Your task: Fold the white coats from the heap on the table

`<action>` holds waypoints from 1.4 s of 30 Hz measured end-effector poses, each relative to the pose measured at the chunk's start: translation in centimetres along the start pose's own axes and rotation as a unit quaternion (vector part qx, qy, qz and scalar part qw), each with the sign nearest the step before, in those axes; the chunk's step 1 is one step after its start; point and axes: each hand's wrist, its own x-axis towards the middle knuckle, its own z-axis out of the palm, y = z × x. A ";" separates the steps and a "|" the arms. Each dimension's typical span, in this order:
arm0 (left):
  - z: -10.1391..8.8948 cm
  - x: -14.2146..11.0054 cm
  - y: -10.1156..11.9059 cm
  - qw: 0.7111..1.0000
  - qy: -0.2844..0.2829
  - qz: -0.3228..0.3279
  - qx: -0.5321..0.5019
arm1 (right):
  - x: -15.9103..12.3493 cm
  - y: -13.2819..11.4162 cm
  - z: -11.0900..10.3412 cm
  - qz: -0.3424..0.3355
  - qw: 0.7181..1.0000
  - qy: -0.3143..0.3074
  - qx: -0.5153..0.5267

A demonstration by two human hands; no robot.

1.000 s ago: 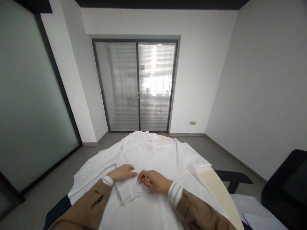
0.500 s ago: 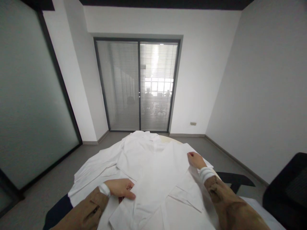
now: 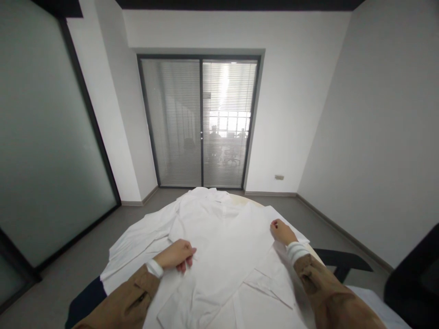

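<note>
Two-Handed Contact, White Garment (image 3: pixel 222 246) Spread on Table (image 3: pixel 244 199)

Clock positions refer to the garment's centre; 12 is the far side.

Progress (judged): partway. Left to right, loose, uneven folds at 7 o'clock are unfinished; the middle panel lies broad and mostly smooth; overlapping edges at 5 o'clock are turned in but not aligned.

Left hand (image 3: pixel 176 255): at 9 o'clock, palm down, fingers partly curled, fingertips at the cloth. Whether it grips a layer cannot be told.

Right hand (image 3: pixel 284 232): at 2 o'clock, thumb and fingers closed together, apparently pinching the garment's right edge.

Edges and room: at 9 to 10 o'clock, a second white cloth (image 3: pixel 140 242) spreads to the table's left side, with dark blue cloth (image 3: pixel 87 299) at 8. Grey floor (image 3: pixel 103 235) lies beyond. At 12 to 1, a pale strip of table rim shows. At 3 to 4, a black armrest (image 3: pixel 346 259) sits just beyond the rim, with a black chair back (image 3: pixel 416 278) farther right; clearance for the right arm appears tighter there.
</note>
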 end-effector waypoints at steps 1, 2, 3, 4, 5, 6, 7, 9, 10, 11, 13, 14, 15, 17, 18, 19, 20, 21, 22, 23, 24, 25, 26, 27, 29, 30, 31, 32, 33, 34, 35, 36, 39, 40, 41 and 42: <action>-0.7 0.6 -0.3 0.997 0.072 0.009 0.003 | -0.1 -0.1 -0.1 -0.004 1.000 -0.003 -0.002; -1.5 1.1 -0.7 0.991 0.136 0.017 0.009 | -0.2 -0.2 -0.2 -0.006 1.000 -0.005 -0.004; -2.3 1.6 -1.2 0.980 0.196 0.019 0.018 | -0.3 -0.4 -0.5 -0.007 1.000 -0.002 -0.008; -3.0 2.1 -1.8 0.960 0.276 0.025 0.039 | -0.5 -0.6 -0.8 -0.006 1.000 0.005 -0.017; -3.6 2.5 -2.4 0.946 0.319 0.026 0.052 | -0.7 -0.9 -1.3 -0.004 0.999 0.007 -0.031; -4.1 2.8 -3.0 0.937 0.343 0.025 0.057 | -1.0 -1.1 -1.8 -0.004 0.999 0.002 -0.045; -4.4 3.1 -3.5 0.933 0.353 0.023 0.061 | -1.3 -1.3 -2.3 -0.007 0.998 -0.012 -0.057; -4.5 3.4 -4.4 0.938 0.340 0.017 0.057 | -2.4 -1.7 -3.3 -0.027 0.996 -0.059 -0.067; -4.4 3.5 -4.6 0.940 0.336 0.015 0.056 | -3.1 -1.9 -3.7 -0.044 0.993 -0.094 -0.061; -4.2 3.6 -4.7 0.941 0.334 0.012 0.057 | -3.9 -2.0 -4.0 -0.062 0.988 -0.133 -0.053; -3.8 3.6 -4.8 0.940 0.335 0.004 0.056 | -5.6 -2.1 -4.3 -0.096 0.973 -0.202 -0.047; -3.5 3.6 -4.7 0.940 0.338 0.001 0.054 | -6.4 -2.2 -4.3 -0.110 0.967 -0.224 -0.052; -3.3 3.5 -4.7 0.939 0.341 -0.002 0.053 | -7.1 -2.2 -4.2 -0.121 0.963 -0.232 -0.063; -2.6 3.3 -4.7 0.936 0.348 -0.001 0.049 | -8.2 -2.1 -3.9 -0.135 0.964 -0.209 -0.090; -2.3 3.1 -4.8 0.935 0.351 0.004 0.047 | -8.6 -2.0 -3.6 -0.140 0.965 -0.199 -0.099; -2.0 3.0 -5.0 0.934 0.354 0.012 0.044 | -8.9 -1.9 -3.4 -0.143 0.964 -0.199 -0.104; -1.7 2.8 -5.2 0.934 0.355 0.021 0.041 | -9.1 -1.7 -3.2 -0.146 0.962 -0.205 -0.104; -1.5 2.7 -5.4 0.932 0.358 0.030 0.038 | -9.2 -1.6 -3.0 -0.148 0.960 -0.214 -0.102; -1.3 2.6 -5.6 0.931 0.361 0.039 0.034 | -9.2 -1.4 -3.0 -0.151 0.958 -0.223 -0.097; -1.2 2.5 -5.9 0.930 0.362 0.048 0.031 | -9.2 -1.1 -3.1 -0.154 0.957 -0.229 -0.089; -1.0 2.4 -6.1 0.930 0.362 0.056 0.030 | -9.1 -0.9 -3.3 -0.157 0.957 -0.231 -0.078; -1.0 2.4 -6.3 0.931 0.359 0.064 0.031 | -8.9 -0.6 -3.6 -0.159 0.958 -0.232 -0.060; -0.9 2.4 -6.4 0.932 0.352 0.073 0.033 | -8.7 -0.2 -3.9 -0.157 0.958 -0.235 -0.039; -0.8 2.3 -6.6 0.935 0.342 0.084 0.032 | -8.5 0.1 -4.2 -0.152 0.958 -0.243 -0.017; -0.6 2.3 -6.8 0.943 0.316 0.106 0.017 | -8.2 0.8 -4.6 -0.139 0.954 -0.264 0.025; -0.6 2.4 -6.9 0.946 0.302 0.117 0.004 | -8.0 1.2 -4.7 -0.136 0.951 -0.274 0.039; -0.5 2.4 -7.1 0.949 0.289 0.127 -0.008 | -8.0 1.5 -4.7 -0.136 0.948 -0.283 0.049; -0.4 2.5 -7.2 0.951 0.279 0.133 -0.019 | -7.9 1.8 -4.6 -0.141 0.945 -0.289 0.058; -0.3 2.7 -7.4 0.952 0.272 0.136 -0.027 | -7.9 2.0 -4.4 -0.148 0.941 -0.296 0.067; -0.3 2.8 -7.6 0.953 0.270 0.137 -0.034 | -8.0 2.2 -4.3 -0.154 0.938 -0.303 0.075; -0.3 2.9 -7.7 0.952 0.270 0.138 -0.041 | -8.0 2.4 -4.1 -0.160 0.934 -0.309 0.081; -0.3 3.1 -7.9 0.950 0.273 0.141 -0.050 | -8.1 2.4 -4.0 -0.163 0.932 -0.312 0.086; -0.4 3.5 -8.3 0.942 0.284 0.152 -0.090 | -8.2 2.4 -3.9 -0.161 0.934 -0.309 0.081; -0.4 3.5 -8.4 0.940 0.287 0.153 -0.107 | -8.2 2.3 -3.9 -0.160 0.936 -0.305 0.074; -0.5 3.6 -8.5 0.937 0.288 0.153 -0.127 | -8.2 2.2 -3.9 -0.155 0.941 -0.294 0.063; -0.6 3.6 -8.5 0.934 0.285 0.155 -0.149 | -8.2 2.1 -3.9 -0.147 0.947 -0.283 0.049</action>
